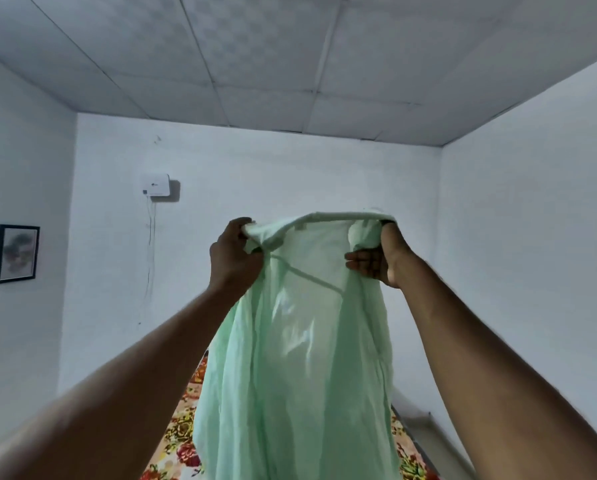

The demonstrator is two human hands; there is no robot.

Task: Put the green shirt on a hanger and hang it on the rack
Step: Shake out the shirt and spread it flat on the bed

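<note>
The shirt [297, 341] hangs between the left hand [233, 258] and the right hand [380, 261], above the bed sheet [179, 441]; a picture [15, 253] hangs on the left wall

Bottom edge is cutting off the green shirt [300, 358], hem unseen, the shirt is hiding most of the floral bedspread [182, 441] behind it, left hand [233, 258] fingertips are disappearing into the shirt's collar folds, and the framed picture [16, 253] far left of the shirt is showing too blurred to make out.
</note>
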